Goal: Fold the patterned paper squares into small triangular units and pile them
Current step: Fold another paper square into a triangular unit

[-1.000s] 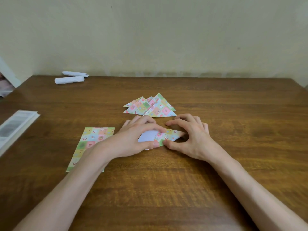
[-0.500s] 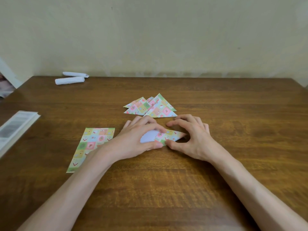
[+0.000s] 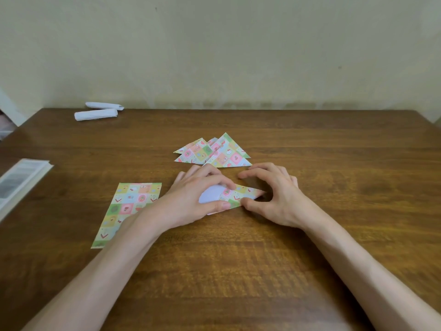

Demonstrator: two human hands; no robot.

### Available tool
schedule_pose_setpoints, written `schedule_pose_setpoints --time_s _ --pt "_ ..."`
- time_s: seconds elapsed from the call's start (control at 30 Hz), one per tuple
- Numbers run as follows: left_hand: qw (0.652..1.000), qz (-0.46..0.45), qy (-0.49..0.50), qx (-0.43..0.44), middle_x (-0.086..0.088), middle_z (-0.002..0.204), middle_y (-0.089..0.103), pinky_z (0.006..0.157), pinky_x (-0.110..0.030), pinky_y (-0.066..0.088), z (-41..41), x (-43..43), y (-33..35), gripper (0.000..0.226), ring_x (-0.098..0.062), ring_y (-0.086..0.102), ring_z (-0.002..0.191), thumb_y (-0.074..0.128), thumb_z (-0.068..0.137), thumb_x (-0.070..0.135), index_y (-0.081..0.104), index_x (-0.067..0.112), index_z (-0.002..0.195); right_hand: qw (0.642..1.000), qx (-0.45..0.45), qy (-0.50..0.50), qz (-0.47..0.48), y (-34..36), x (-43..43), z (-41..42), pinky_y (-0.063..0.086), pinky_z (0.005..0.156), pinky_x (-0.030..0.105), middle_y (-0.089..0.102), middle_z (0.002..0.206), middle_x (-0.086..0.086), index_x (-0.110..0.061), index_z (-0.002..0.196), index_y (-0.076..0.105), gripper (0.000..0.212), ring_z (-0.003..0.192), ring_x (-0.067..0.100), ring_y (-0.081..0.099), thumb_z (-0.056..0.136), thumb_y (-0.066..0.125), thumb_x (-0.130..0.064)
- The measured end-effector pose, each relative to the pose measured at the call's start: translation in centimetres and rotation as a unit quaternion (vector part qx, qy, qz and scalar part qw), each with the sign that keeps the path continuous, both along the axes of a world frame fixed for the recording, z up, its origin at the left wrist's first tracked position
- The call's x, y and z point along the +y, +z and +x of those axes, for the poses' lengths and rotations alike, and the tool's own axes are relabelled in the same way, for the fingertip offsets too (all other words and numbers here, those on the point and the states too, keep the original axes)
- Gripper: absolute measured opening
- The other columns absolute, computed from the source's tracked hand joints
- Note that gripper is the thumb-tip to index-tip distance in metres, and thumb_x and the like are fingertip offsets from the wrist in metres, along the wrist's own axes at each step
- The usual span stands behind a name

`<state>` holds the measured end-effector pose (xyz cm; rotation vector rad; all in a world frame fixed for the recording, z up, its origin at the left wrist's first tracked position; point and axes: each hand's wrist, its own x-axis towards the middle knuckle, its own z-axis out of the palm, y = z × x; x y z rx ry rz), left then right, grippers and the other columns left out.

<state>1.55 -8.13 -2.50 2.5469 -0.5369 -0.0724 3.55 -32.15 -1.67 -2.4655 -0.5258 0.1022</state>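
The half-folded patterned paper piece (image 3: 235, 195) lay long axis left-right: left grip (image 3: 191, 199) pinched its white end, right grip (image 3: 274, 197) arched over its point, possibly thumb-pinning, its hold unclear

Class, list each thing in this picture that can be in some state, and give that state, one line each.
half-folded paper: partly folded, white underside showing, held by both hands.
left hand: fingers curled, pinching that paper.
right hand: fingers curled, thumb on its near edge.
triangle pile: folded, overlapping, untouched.
flat sheet: unfolded, lying flat.
white rolls: rolled up, untouched.
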Motion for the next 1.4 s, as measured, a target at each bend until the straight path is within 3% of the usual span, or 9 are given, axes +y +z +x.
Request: schedule_pose_setpoints --time_s 0.47,0.7,0.83,0.97,1.07,1.17,1.4 --pt "1.000 -0.002 0.001 -0.001 0.030 0.120 0.042 0.107 -0.037 0.029 -0.1 -0.1 0.0 0.032 0.003 0.034 0.125 0.066 0.092 0.057 0.060 0.054 0.124 0.999 0.023 0.009 0.031 0.3 -0.8 0.1 0.022 0.113 0.033 0.051 0.141 -0.020 -0.041 0.135 0.058 0.056 0.137 0.005 0.033 0.087 0.072 -0.017" --pt "1.000 0.001 0.001 0.002 0.033 0.119 0.041 0.105 -0.035 0.029 0.0 0.0 0.1 0.032 0.004 0.034 0.124 0.065 0.092 0.058 0.060 0.055 0.123 0.998 0.050 0.016 0.042 0.2 -1.5 0.6 0.027 0.121 0.042 0.050 0.144 -0.020 -0.043 0.140 0.054 0.059 0.139 0.004 0.035 0.089 0.071 -0.017" --pt "1.000 0.000 0.001 0.001 0.033 0.118 0.041 0.106 -0.035 0.029 0.0 0.0 0.0 0.031 0.004 0.034 0.124 0.065 0.093 0.057 0.060 0.055 0.123 0.996 0.065 0.023 0.051 0.3 -1.7 0.7 0.030 0.121 0.045 0.050 0.146 -0.023 -0.045 0.140 0.053 0.062 0.142 0.005 0.038 0.083 0.069 -0.028" --pt "1.000 -0.009 0.002 -0.004 0.032 0.118 0.042 0.107 -0.035 0.028 0.0 0.0 -0.2 0.030 0.005 0.034 0.124 0.066 0.092 0.057 0.061 0.055 0.122 0.995 0.076 0.034 0.046 0.5 -2.1 0.8 0.028 0.122 0.041 0.049 0.146 -0.021 -0.037 0.143 0.053 0.063 0.141 0.003 0.037 0.089 0.071 -0.009" --pt "1.000 -0.011 0.000 0.000 0.033 0.119 0.042 0.107 -0.035 0.028 0.0 0.0 -0.1 0.030 0.005 0.034 0.124 0.065 0.092 0.058 0.060 0.055 0.121 0.990 0.103 0.036 0.089 0.6 -2.2 1.0 0.032 0.123 0.035 0.055 0.146 -0.013 -0.028 0.143 0.055 0.069 0.139 0.002 0.044 0.084 0.067 0.005" --pt "1.000 -0.009 0.001 0.005 0.032 0.119 0.042 0.108 -0.036 0.028 0.0 0.0 0.0 0.030 0.005 0.033 0.125 0.065 0.092 0.058 0.060 0.056 0.122 0.991 0.100 0.035 0.086 0.5 -2.3 1.1 0.031 0.123 0.035 0.054 0.146 -0.014 -0.029 0.144 0.054 0.071 0.141 0.003 0.043 0.080 0.063 0.001" --pt "1.000 -0.001 -0.006 0.012 0.031 0.121 0.042 0.111 -0.039 0.029 -0.1 0.1 0.3 0.032 0.003 0.034 0.127 0.064 0.093 0.058 0.060 0.056 0.124 0.986 0.127 0.031 0.107 0.5 -2.3 1.7 0.030 0.123 0.027 0.056 0.142 -0.012 -0.029 0.146 0.050 0.085 0.139 -0.001 0.044 0.077 0.057 0.020"
